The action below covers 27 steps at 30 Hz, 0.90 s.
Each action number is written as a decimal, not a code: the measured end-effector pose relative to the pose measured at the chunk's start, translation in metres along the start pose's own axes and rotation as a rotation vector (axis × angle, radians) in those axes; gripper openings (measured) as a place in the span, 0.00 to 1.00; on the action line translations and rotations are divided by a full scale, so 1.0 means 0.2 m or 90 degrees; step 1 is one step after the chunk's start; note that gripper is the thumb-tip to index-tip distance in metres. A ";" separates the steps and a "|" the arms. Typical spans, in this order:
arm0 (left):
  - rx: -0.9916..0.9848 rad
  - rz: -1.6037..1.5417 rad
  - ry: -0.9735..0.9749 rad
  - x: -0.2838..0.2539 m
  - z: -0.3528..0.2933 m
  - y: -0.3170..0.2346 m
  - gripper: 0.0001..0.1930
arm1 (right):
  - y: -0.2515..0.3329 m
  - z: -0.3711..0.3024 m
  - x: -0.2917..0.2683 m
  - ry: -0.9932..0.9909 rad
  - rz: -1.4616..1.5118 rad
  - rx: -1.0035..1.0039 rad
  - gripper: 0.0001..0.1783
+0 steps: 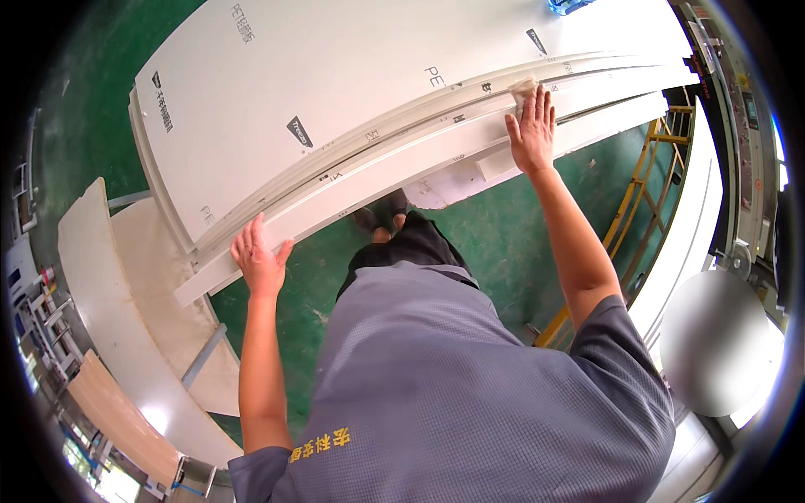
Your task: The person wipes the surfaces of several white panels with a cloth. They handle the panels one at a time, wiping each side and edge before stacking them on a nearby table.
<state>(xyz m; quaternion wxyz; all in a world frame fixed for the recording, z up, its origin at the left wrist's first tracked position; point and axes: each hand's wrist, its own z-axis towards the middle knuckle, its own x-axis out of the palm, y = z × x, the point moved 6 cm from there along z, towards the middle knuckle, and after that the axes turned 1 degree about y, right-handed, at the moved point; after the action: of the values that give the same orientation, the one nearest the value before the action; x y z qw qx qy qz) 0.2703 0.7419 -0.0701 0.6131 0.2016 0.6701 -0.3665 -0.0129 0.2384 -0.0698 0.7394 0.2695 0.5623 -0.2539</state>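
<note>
From the head camera, here's the left hand (260, 260), fingers laid out and thumb wide to the side, down on the long white strip (360, 189) near its left end. And that strip, it runs along the near edge of a stack of big white boards (335, 67), slanting up to the right! Over there the right hand (533, 134) lies flat, fingers straight and close together, reaching across the strip, with a pale crumpled rag (524, 86) at the fingertips; whether any of it is pinched, I can't tell. A blue bottle (570, 6) sits at the far edge of the stack, a yellow ladder (641, 180) off to the right, green floor (503, 243) below.
</note>
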 end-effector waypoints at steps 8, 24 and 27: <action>0.049 -0.063 -0.014 -0.03 -0.07 0.10 0.37 | 0.89 -0.38 -0.02 0.343 0.176 -0.247 0.55; -0.665 -0.470 -0.239 -0.19 -0.80 1.33 0.39 | -0.50 0.12 0.15 -0.004 -0.043 -0.071 0.47; -0.715 -0.566 -0.267 -0.20 -0.89 1.52 0.28 | 0.16 -0.05 0.09 0.061 -0.047 -0.099 0.49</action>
<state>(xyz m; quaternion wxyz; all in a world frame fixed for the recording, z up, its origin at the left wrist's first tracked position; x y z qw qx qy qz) 0.3758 1.0793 -0.1089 0.5328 -0.5061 0.6437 -0.2135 0.0066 0.2667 -0.0858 0.7203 0.2023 0.6248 -0.2231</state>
